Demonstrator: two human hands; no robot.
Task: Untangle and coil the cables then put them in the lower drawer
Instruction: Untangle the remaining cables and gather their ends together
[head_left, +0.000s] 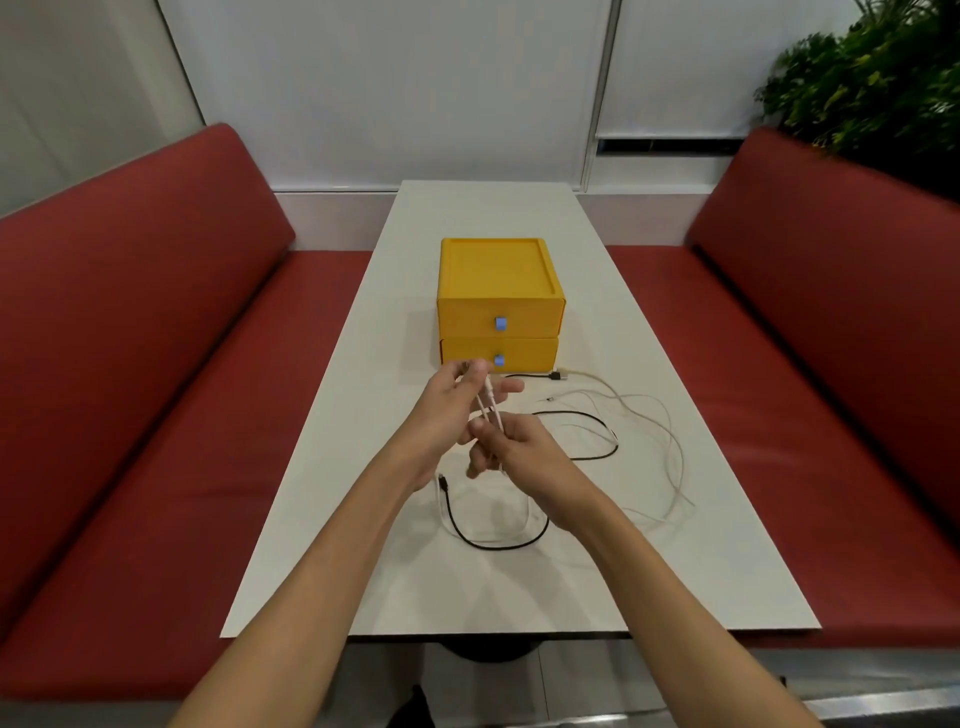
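**Coiling the white cable, mid-table**

Table (649, 545) first: the yellow drawer unit (500, 301) sits mid-table, lower drawer (524, 354) shut. My left hand (452, 410) pinches the white cable (670, 441); my right hand (519, 447) grips it too. I should keep loops even and clear of the black cable (597, 415).

Loose cables (613, 447) before lower drawer (498, 352)

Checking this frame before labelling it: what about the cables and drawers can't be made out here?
Head view only:
- White cable: grasped part hidden by left hand and right hand.
- Black cable: middle hidden under the hands.
- Connector types: too small.
- Lower drawer: shut, contents hidden.
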